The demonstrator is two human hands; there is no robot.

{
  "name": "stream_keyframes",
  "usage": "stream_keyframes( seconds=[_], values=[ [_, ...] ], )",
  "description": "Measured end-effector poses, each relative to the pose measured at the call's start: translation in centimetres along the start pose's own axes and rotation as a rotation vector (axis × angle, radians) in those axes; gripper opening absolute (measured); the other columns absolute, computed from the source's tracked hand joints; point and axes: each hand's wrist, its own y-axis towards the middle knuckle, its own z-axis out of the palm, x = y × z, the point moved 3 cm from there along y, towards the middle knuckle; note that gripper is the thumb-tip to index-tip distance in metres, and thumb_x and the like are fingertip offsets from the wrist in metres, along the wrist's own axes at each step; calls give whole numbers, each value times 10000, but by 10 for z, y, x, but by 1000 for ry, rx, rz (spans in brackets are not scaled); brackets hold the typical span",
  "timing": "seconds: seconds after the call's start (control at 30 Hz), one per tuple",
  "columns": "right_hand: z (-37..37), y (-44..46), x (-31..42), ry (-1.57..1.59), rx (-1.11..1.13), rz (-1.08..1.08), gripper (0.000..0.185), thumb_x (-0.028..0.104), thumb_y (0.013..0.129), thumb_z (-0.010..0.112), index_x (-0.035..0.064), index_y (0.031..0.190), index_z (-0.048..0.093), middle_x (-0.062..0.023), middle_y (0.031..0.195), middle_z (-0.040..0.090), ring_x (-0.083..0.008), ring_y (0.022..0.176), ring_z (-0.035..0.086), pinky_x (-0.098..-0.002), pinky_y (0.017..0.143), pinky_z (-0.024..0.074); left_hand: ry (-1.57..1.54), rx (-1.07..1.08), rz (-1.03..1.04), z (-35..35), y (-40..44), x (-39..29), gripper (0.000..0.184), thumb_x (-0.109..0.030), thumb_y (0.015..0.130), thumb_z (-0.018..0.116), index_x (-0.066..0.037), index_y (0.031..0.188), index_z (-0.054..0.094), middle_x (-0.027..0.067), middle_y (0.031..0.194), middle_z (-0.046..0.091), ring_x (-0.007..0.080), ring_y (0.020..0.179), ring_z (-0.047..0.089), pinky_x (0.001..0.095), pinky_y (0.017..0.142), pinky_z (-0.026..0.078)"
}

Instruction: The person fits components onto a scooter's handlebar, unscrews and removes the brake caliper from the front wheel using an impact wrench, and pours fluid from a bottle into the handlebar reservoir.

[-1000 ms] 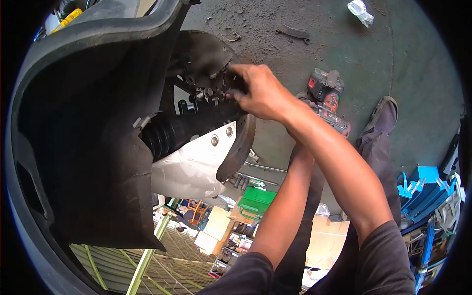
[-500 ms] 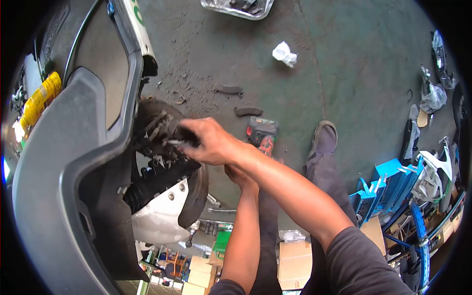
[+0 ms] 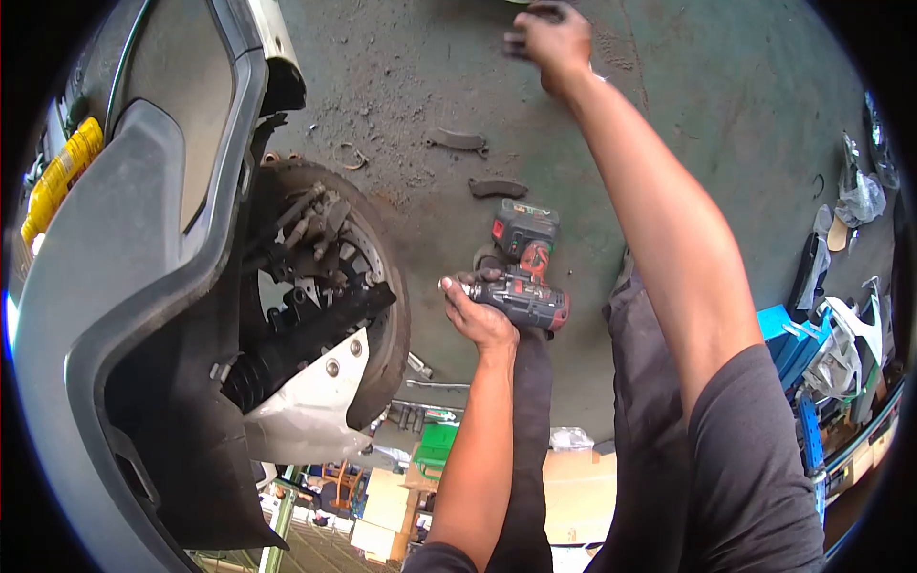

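Observation:
My left hand (image 3: 485, 320) is closed around the nose end of a black and red cordless impact wrench (image 3: 525, 301), its battery pointing away from me. To its left is a scooter wheel (image 3: 387, 277) with a brake disc and a brake caliper (image 3: 320, 220); neither hand touches them. A black shock absorber (image 3: 315, 339) runs beside a white bracket (image 3: 315, 401). Far forward over the floor, my right hand (image 3: 559, 43) is blurred by motion; whether its fingers hold anything is unclear. Two worn brake pads (image 3: 497, 188) lie on the floor between my hands.
Grey scooter bodywork (image 3: 143, 258) fills the left side, with a yellow bottle (image 3: 62, 177) beyond it. Metal tools and a green box (image 3: 437, 449) lie near my left forearm. Cardboard (image 3: 578, 492) is behind my legs. Blue metal parts (image 3: 798, 349) and plastic-wrapped parts (image 3: 860, 196) stand at right.
My right hand has left the brake caliper and swung forward and right across the floor. My left hand, earlier partly hidden behind the right arm, now shows on the impact wrench. The view has shifted slightly.

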Motion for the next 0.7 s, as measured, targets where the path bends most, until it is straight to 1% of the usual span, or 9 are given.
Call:
stream_keyframes(
  seconds=[0.07, 0.13, 0.17, 0.2, 0.27, 0.33, 0.43, 0.57, 0.7],
  values=[
    [-1, -53, -8, -653, 271, -140, 242, 84, 812, 692, -17, 1023, 629, -166, 906, 669, -203, 743, 675, -337, 637, 554, -6, -2, -7, 4, -1, -1, 393, -451, 992, 475, -63, 929, 476, 124, 774, 597, 230, 734, 623, 376, 727, 532],
    [-11, -96, -45, -1027, 641, -409, 362, 140, 753, 723, -5, 1072, 632, -197, 976, 670, -256, 837, 674, -374, 725, 550, 7, -45, -7, 4, -4, -1, 378, -444, 982, 491, -66, 957, 486, 120, 760, 597, 234, 723, 623, 376, 750, 534],
    [-20, -118, -64, -1028, 799, -380, 347, 171, 713, 669, 17, 1024, 665, -213, 984, 678, -347, 933, 661, -399, 804, 540, -4, -68, 6, 6, -5, -2, 332, -385, 985, 480, -60, 925, 444, 141, 764, 604, 216, 723, 606, 342, 653, 526],
    [-26, -143, -73, -1079, 1049, -94, 451, 147, 728, 702, 6, 1150, 626, -204, 1056, 671, -304, 964, 653, -379, 850, 520, -1, -74, 13, 5, -5, -1, 332, -385, 985, 480, -60, 925, 444, 141, 764, 604, 216, 723, 606, 342, 653, 526],
    [-38, -196, -69, -1015, 1197, 179, 489, 127, 732, 651, 5, 1203, 605, -200, 1089, 670, -304, 1012, 648, -367, 875, 512, 14, -61, 73, -3, -6, -2, 346, -392, 947, 528, -54, 1018, 501, 120, 987, 583, 221, 905, 598, 396, 820, 509],
    [-50, -223, -77, -783, 1203, 235, 567, 152, 732, 649, 5, 1272, 554, -200, 1162, 649, -323, 1115, 607, -381, 959, 471, 19, -11, 89, -9, -2, 2, 345, -383, 936, 542, -46, 1002, 512, 98, 1036, 531, 216, 954, 558, 391, 827, 496],
    [-49, -257, -46, -1208, 1186, -17, 802, 172, 690, 717, 37, 1412, 396, -197, 1333, 527, -397, 1268, 470, -465, 1112, 325, 15, 75, 72, -12, -1, 2, 348, -397, 955, 533, -52, 999, 550, 96, 1006, 576, 194, 923, 586, 361, 775, 508],
    [-62, -260, -37, -1200, 1168, -25, 1044, 30, 568, 761, 98, 1488, 272, -271, 1315, 490, -472, 1274, 430, -538, 1094, 357, -74, 249, -56, -1, -1, -9, 260, -323, 971, 542, -68, 939, 577, 42, 922, 583, 145, 908, 569, 319, 754, 489],
    [-68, -259, -15, -1110, 955, -120, 1046, -26, 560, 750, 104, 1487, 283, -264, 1319, 495, -487, 1264, 429, -527, 1114, 346, 77, 454, -66, 30, -3, -38, 169, -225, 952, 608, -63, 1000, 615, 12, 965, 601, 111, 934, 559, 278, 860, 435]
  ],
)
